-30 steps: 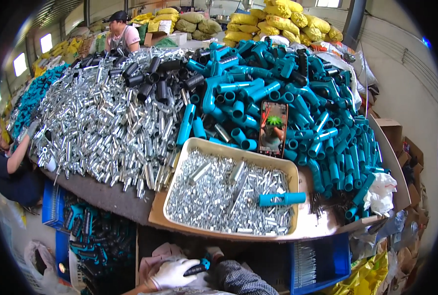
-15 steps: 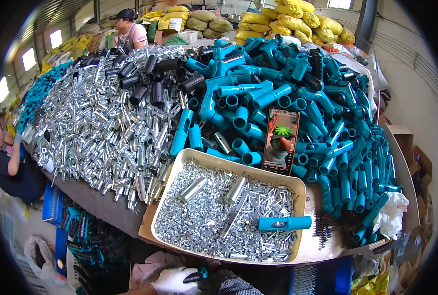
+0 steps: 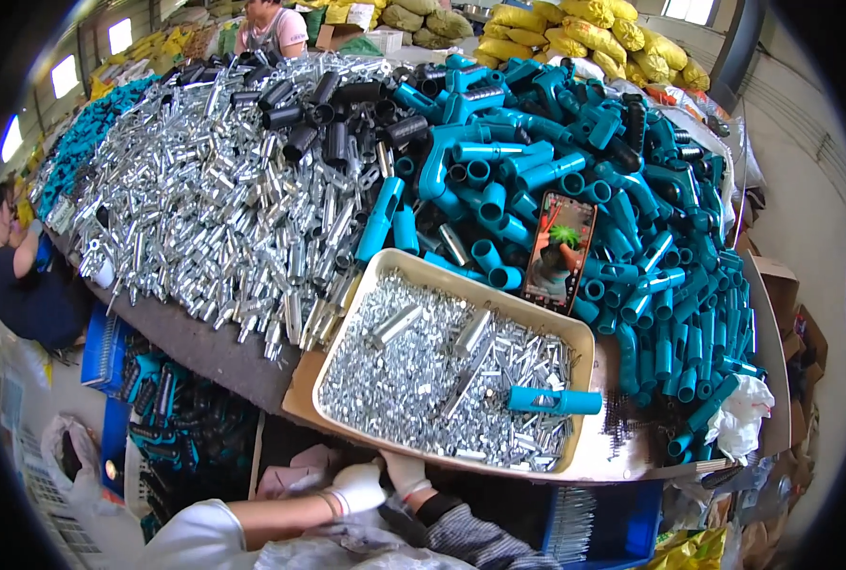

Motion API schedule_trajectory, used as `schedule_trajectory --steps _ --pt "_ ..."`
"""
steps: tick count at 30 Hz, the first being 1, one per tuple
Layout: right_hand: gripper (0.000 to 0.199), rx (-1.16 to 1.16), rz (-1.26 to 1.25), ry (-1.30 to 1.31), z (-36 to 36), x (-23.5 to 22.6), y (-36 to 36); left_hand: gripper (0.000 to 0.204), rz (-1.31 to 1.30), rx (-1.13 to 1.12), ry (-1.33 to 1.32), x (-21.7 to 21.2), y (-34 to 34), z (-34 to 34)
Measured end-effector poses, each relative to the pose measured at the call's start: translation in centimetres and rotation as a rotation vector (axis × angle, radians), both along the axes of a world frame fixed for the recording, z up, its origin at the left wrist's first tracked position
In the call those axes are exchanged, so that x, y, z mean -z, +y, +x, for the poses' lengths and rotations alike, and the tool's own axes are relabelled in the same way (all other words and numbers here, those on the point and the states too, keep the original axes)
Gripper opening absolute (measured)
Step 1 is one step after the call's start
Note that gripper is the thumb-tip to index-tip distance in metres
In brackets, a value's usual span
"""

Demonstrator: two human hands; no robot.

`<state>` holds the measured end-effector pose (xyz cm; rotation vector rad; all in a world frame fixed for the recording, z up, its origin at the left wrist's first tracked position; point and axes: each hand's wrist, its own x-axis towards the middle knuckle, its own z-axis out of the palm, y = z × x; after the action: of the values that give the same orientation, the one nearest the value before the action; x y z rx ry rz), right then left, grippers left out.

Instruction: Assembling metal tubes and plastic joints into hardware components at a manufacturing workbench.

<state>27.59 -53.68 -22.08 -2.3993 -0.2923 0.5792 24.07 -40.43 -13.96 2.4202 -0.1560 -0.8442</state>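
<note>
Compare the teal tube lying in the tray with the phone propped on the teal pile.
The teal tube is a round plastic piece lying flat on small silver parts in the beige tray. The phone is a flat slab leaning tilted against the teal fittings, its screen lit. The tube lies crosswise, the phone lengthwise. No hand touches either.

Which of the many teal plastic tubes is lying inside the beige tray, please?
The single teal plastic tube lying sideways on the small silver parts at the beige tray's right edge; all the others are piled on the table.

Beige tray (image 3: pixel 366 285) of small silver metal parts, near gloved hands.
</note>
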Motion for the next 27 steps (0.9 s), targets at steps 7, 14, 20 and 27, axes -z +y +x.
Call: schedule_trajectory --steps 7,14,20,27 --pt "0.034 -0.04 -0.238 -0.278 -0.5 3.9 -1.0 0.043 -0.071 -0.038 -0.034 2.7 -1.8 -0.1" --pt "0.036 0.0 -0.382 -0.11 -0.9 1.8 0.6 0.041 -0.143 -0.123 -0.155 4.9 -1.8 -1.9" --pt "0.03 0.399 0.421 -0.169 0.0 1.4 -2.1 0.044 -0.177 -0.037 -0.071 1.0 -1.7 -0.2" --pt "0.033 0.581 0.444 -0.188 0.5 1.3 -1.4 0.033 -0.197 -0.151 -0.183 3.7 -3.7 -1.0"
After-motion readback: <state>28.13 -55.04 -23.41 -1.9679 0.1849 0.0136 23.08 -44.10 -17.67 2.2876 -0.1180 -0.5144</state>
